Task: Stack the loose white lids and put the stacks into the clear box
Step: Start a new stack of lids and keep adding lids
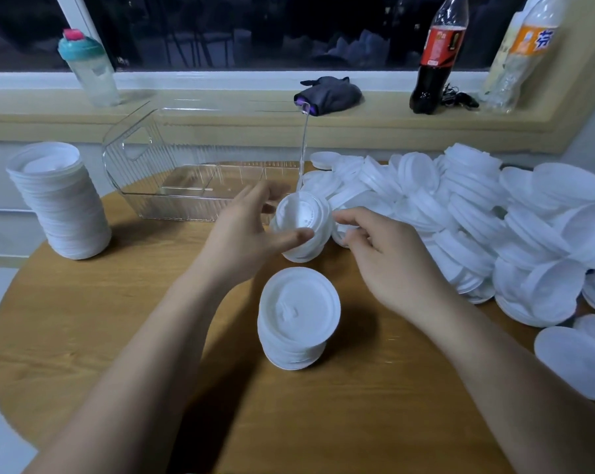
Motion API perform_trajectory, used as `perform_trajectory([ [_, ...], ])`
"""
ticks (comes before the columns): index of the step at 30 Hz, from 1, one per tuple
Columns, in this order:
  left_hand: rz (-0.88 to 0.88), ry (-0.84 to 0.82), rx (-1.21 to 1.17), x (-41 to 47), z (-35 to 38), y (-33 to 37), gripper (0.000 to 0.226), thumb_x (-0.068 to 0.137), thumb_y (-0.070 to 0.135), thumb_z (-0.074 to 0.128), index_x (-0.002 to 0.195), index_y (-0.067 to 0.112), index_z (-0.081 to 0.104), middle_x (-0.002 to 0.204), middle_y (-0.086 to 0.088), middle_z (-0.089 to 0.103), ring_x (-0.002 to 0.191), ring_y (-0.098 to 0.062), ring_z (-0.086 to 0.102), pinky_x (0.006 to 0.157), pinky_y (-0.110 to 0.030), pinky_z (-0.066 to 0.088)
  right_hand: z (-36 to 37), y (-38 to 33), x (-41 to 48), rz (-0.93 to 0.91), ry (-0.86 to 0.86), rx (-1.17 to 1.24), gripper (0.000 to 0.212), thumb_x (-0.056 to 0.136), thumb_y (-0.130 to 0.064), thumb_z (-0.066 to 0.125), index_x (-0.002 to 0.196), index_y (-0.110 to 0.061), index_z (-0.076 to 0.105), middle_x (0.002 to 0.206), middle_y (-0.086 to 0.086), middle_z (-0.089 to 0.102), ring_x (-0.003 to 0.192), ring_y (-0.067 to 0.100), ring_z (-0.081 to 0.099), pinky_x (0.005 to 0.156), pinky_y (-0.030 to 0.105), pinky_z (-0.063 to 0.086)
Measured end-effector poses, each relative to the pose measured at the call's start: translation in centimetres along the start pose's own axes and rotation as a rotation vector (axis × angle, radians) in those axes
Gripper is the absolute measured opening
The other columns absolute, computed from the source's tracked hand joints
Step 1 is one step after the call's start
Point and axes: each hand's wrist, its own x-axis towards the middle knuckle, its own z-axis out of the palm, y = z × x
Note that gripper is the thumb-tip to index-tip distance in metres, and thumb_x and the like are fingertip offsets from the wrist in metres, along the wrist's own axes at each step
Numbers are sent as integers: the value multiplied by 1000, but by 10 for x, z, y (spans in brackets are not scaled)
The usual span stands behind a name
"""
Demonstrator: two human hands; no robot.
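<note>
My left hand [245, 230] grips a short stack of white lids [303, 224] at the table's middle, thumb in front and fingers behind it. My right hand [388, 254] is just right of that stack, its fingers curled on a loose lid [340, 230] at the edge of the pile. A big heap of loose white lids [477, 217] covers the right side of the table. Another short stack [298, 319] stands near me between my forearms. A tall stack [58, 200] stands at the far left. The clear box [186, 165] sits behind my left hand, with no lids in it.
The round wooden table [118, 319] carries everything. On the window sill behind stand a teal-capped bottle [91, 70], a cola bottle [436, 56], an orange-labelled bottle [518, 56] and a folded dark umbrella [330, 95].
</note>
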Motion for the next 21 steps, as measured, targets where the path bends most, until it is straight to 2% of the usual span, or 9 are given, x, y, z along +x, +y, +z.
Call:
perform_trajectory([
  [2, 39, 7, 53, 2, 6, -2, 81, 75, 61, 92, 144, 32, 58, 135, 14, 61, 114, -6, 65, 96, -36, 58, 3, 0, 7, 40, -21, 39, 39, 113, -20, 46, 147, -29, 63, 133, -12, 71, 106, -16, 61, 84, -5, 38],
  [4, 59, 28, 87, 3, 10, -3, 87, 73, 59, 93, 148, 31, 56, 136, 10, 61, 114, -12, 65, 96, -38, 57, 6, 0, 12, 44, -29, 54, 42, 113, -18, 44, 151, -27, 60, 141, -12, 68, 110, -12, 65, 87, -2, 41],
  [6, 67, 25, 123, 3, 16, -5, 89, 75, 58, 92, 151, 32, 54, 138, 7, 61, 118, -16, 63, 97, -38, 56, 9, 0, 14, 31, -37, 62, 43, 113, -17, 42, 152, -24, 58, 146, -9, 65, 117, 0, 68, 96, 9, 47],
  [8, 56, 12, 137, 2, 20, -6, 89, 77, 57, 92, 153, 34, 52, 138, 8, 62, 119, -16, 61, 95, -35, 53, 12, 1, 14, 25, -45, 83, 41, 114, -18, 42, 150, -22, 59, 143, -7, 67, 109, 0, 70, 99, 28, 56],
  [11, 34, 25, 123, -2, 19, -7, 89, 75, 52, 93, 151, 31, 53, 134, 8, 61, 115, -14, 59, 95, -39, 55, 14, 5, 12, 28, -39, 130, 43, 114, -18, 42, 154, -28, 55, 148, -16, 64, 102, -5, 70, 101, 30, 57],
  [16, -11, -17, 68, -19, 9, -12, 93, 70, 49, 96, 150, 40, 51, 133, 9, 52, 118, -14, 58, 90, -47, 61, 19, 9, 12, 20, -51, 262, 38, 113, -16, 48, 145, -30, 62, 131, -20, 71, 100, -2, 72, 101, 40, 58],
  [18, -15, -32, 60, -28, 3, -13, 95, 69, 49, 97, 152, 46, 49, 134, 11, 48, 119, -10, 56, 92, -41, 60, 22, 9, 12, 4, -63, 273, 35, 111, -21, 53, 142, -33, 64, 126, -22, 72, 101, 0, 71, 101, 39, 58],
  [21, -23, -65, 7, -42, -6, -10, 94, 68, 54, 96, 150, 51, 50, 135, 17, 47, 120, 9, 51, 99, -32, 55, 24, 6, 12, -15, -69, 259, 31, 108, -30, 62, 137, -39, 68, 120, -22, 72, 102, 2, 70, 102, 36, 57],
])
